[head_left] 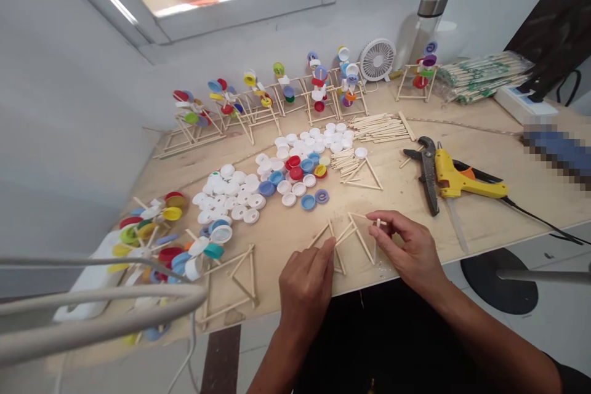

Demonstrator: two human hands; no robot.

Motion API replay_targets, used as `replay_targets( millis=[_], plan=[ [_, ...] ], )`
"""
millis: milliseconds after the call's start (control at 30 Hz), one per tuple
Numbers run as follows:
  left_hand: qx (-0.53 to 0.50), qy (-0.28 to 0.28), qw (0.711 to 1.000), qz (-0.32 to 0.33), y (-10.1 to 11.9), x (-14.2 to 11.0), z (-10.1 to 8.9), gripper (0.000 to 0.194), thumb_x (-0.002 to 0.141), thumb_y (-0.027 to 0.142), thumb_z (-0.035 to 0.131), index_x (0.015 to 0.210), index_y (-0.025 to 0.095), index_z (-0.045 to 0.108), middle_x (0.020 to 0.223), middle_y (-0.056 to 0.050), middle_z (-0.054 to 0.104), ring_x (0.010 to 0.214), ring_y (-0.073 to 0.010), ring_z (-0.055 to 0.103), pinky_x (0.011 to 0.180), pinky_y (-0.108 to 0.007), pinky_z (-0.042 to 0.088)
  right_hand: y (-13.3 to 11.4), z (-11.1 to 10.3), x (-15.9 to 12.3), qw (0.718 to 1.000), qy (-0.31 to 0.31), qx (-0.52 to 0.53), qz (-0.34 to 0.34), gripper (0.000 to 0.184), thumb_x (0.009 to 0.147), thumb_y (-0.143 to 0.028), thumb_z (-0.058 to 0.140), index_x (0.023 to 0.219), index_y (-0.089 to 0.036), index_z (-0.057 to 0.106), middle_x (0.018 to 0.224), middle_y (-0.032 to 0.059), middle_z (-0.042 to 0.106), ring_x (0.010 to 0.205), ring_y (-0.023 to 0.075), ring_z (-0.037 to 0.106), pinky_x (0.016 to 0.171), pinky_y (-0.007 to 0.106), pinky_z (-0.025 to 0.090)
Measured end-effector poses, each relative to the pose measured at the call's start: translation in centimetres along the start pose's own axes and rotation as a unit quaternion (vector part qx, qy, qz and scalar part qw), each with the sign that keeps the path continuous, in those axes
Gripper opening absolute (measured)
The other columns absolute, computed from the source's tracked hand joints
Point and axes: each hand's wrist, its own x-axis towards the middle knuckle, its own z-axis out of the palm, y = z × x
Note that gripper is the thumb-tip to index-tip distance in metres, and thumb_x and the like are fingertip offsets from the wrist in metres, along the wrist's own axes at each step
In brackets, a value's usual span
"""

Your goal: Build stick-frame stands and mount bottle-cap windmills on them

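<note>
Near the front edge of the table, my left hand (305, 277) is closed in a pinch on a thin wooden stick (345, 234). Beneath and beside its fingers lies a triangular stick frame (340, 257), partly covered by the hand. My right hand (409, 246) pinches the right end of another wooden stick frame (361, 239) between thumb and fingers. The two frames lie close together; whether they touch is hard to make out. A separate stick triangle (372, 185) rests farther back, beside a pile of short sticks (346, 162).
White bottle caps (226, 191) and blue caps (308, 201) spread across the middle. Cap-wheel models (318, 92) line the wall, with others (175, 240) at left. A yellow glue gun (466, 181) and a black-handled cutter (429, 175) lie right. A pale cable (138, 314) crosses front left.
</note>
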Motion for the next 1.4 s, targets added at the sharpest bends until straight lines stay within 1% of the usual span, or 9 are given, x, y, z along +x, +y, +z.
replay_targets(
  millis=[167,333,600,800,1000,1200,1400],
  plan=[
    [0.026,-0.012,0.999,0.035,-0.4,1.1,0.5,0.020,0.089,0.012,0.050,0.107,0.013,0.059,0.070,-0.004,0.063,0.063,-0.0149,0.057,0.059,-0.028,0.043,0.4,-0.3,-0.1,0.999,0.021,-0.018,-0.030,0.017,0.087,-0.028,0.055,0.096,-0.018,0.065,0.070,-0.0016,0.059,0.059,0.0093,0.054,0.058,0.020,0.046],
    [0.059,-0.028,0.996,0.056,-0.6,2.1,0.6,0.019,0.090,0.012,0.048,0.105,0.012,0.060,0.066,-0.002,0.061,0.060,-0.0150,0.052,0.056,-0.029,0.038,0.6,-0.4,-0.1,0.999,0.025,-0.019,-0.032,0.017,0.087,-0.029,0.054,0.097,-0.019,0.065,0.069,-0.0018,0.060,0.060,0.0099,0.056,0.058,0.020,0.047],
    [0.076,-0.067,0.993,0.059,-0.9,2.8,0.7,0.020,0.092,0.014,0.045,0.102,0.014,0.063,0.065,-0.002,0.060,0.062,-0.0154,0.050,0.060,-0.030,0.035,0.7,-0.4,0.0,1.000,0.016,-0.018,-0.007,0.019,0.088,-0.032,0.052,0.097,-0.021,0.065,0.072,0.0006,0.062,0.062,0.0121,0.056,0.059,0.023,0.048],
    [0.075,-0.062,0.993,0.062,-1.1,2.9,0.9,0.019,0.090,0.012,0.049,0.104,0.012,0.062,0.066,-0.003,0.060,0.063,-0.0165,0.048,0.061,-0.031,0.034,0.7,-0.5,0.0,1.000,0.013,-0.021,-0.018,0.018,0.087,-0.030,0.053,0.098,-0.020,0.065,0.071,-0.0004,0.061,0.062,0.0115,0.057,0.059,0.022,0.048],
    [0.080,-0.063,0.993,0.063,-1.2,3.0,1.1,0.019,0.089,0.012,0.050,0.103,0.014,0.062,0.066,-0.002,0.059,0.064,-0.0162,0.048,0.063,-0.031,0.035,0.5,-0.5,0.0,0.999,0.018,-0.025,-0.017,0.017,0.087,-0.029,0.053,0.096,-0.020,0.065,0.071,-0.0002,0.062,0.061,0.0114,0.057,0.058,0.022,0.048],
    [0.089,-0.072,0.991,0.062,-1.2,3.1,0.9,0.020,0.091,0.014,0.047,0.102,0.016,0.063,0.067,-0.002,0.059,0.065,-0.0164,0.049,0.063,-0.031,0.035,0.6,-0.4,0.0,1.000,0.015,-0.021,-0.015,0.019,0.087,-0.030,0.053,0.097,-0.020,0.065,0.071,0.0001,0.062,0.061,0.0116,0.056,0.058,0.022,0.048],
    [0.097,-0.085,0.990,0.054,-1.4,3.4,0.8,0.020,0.090,0.014,0.049,0.104,0.017,0.063,0.067,-0.003,0.059,0.066,-0.0176,0.049,0.063,-0.032,0.034,0.5,-0.3,0.0,1.000,0.017,-0.020,-0.008,0.020,0.086,-0.033,0.053,0.096,-0.021,0.066,0.071,0.0005,0.063,0.062,0.0122,0.058,0.058,0.023,0.049]
  ],
)
